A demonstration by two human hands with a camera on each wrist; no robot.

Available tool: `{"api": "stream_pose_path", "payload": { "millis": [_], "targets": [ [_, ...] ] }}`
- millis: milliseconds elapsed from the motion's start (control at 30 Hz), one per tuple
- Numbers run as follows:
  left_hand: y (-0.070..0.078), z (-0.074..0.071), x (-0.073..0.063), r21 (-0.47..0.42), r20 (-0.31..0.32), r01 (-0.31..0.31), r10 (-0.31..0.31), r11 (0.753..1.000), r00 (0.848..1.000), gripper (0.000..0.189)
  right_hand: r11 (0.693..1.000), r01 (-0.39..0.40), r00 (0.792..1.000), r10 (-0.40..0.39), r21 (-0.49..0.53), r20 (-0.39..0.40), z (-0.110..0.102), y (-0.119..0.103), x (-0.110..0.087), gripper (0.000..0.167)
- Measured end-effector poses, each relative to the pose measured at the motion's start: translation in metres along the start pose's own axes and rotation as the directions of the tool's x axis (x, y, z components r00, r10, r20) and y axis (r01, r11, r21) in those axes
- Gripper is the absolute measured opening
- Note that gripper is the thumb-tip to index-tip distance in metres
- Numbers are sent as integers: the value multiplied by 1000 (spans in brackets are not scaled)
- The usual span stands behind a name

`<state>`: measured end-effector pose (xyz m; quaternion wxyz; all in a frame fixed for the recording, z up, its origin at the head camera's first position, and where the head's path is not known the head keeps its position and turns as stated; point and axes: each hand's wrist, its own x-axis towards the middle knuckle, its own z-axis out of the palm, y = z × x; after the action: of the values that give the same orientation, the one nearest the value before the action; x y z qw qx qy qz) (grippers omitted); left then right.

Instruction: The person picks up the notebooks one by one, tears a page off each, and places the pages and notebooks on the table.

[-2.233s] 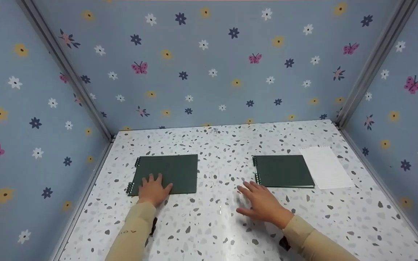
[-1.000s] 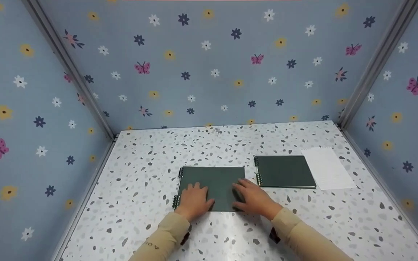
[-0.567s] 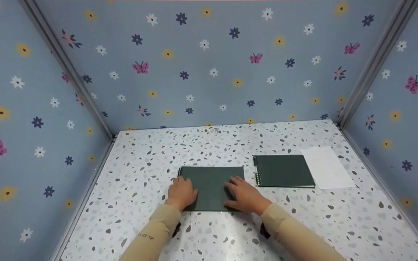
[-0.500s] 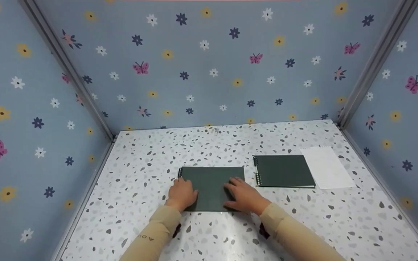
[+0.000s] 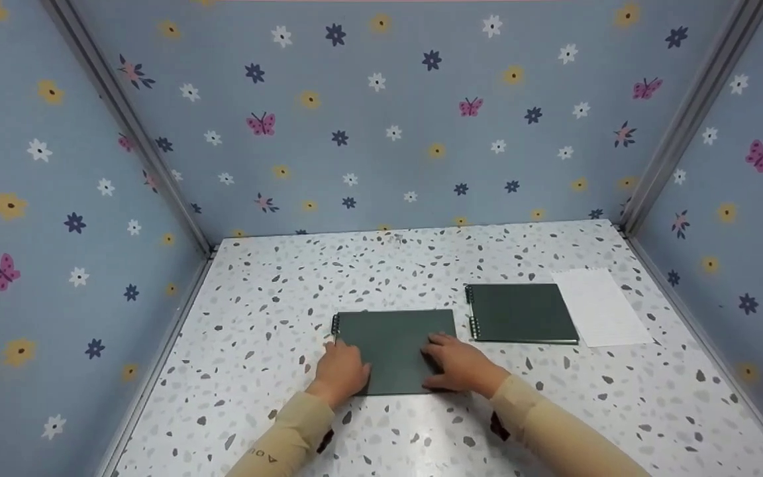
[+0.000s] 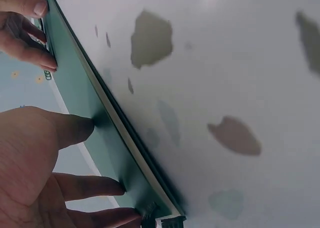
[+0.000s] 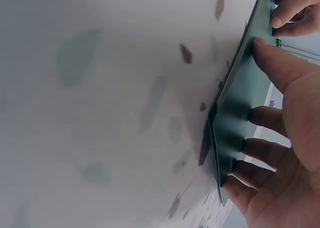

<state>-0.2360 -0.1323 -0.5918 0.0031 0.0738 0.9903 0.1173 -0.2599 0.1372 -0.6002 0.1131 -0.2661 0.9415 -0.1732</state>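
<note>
A dark green spiral notebook lies closed on the speckled table, in front of both hands. At its left side, by the black spiral binding, my left hand touches the cover. In the left wrist view, the thumb and fingertips of that left hand rest on the notebook's cover. My right hand lies on the right part of the cover. Seen from the right wrist, the right hand has its spread fingertips on the cover. Neither hand pinches the notebook.
A second green spiral notebook lies closed at the right, just beyond the right hand. Beside it is a white sheet of paper, torn along its far edge. Flower-patterned panels enclose the white speckled table at the back and sides.
The notebook has slid from the left to the middle, then slightly closer to me. My left hand went with it, then shifted to its left edge. The right hand has come onto its cover.
</note>
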Motion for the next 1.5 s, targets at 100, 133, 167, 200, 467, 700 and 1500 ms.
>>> {"api": "stream_pose_path", "payload": {
  "millis": [100, 133, 167, 200, 467, 700, 1500],
  "targets": [
    [4, 1, -7, -3, 4, -23, 23, 1000, 1000, 38, 1000, 17, 1000, -17, 8, -8, 0, 4, -9, 72],
    [5, 2, -9, -7, 6, -29, 29, 1000, 1000, 39, 1000, 24, 1000, -24, 8, -13, 0, 5, -11, 72],
    [6, 2, -11, -10, 8, -35, 35, 999, 999, 39, 1000, 27, 1000, -27, 9, -15, 0, 5, -14, 72],
    [7, 2, -13, -13, 9, -41, 41, 999, 999, 39, 1000, 27, 1000, -26, 8, -15, 0, 6, -17, 72],
    [11, 5, -21, 58, -13, -99, 100, 993, 995, 43, 999, 28, 1000, -28, -40, -11, -1, 4, -24, 70],
    [9, 7, -22, 87, 40, -211, 208, 974, 977, 52, 993, 61, 995, -69, -103, -74, -8, 6, -11, 69],
    [15, 6, -19, 123, 152, -254, 235, 959, 960, 72, 973, -103, 994, 94, -205, -54, -27, 24, 40, 67]
  ]
}}
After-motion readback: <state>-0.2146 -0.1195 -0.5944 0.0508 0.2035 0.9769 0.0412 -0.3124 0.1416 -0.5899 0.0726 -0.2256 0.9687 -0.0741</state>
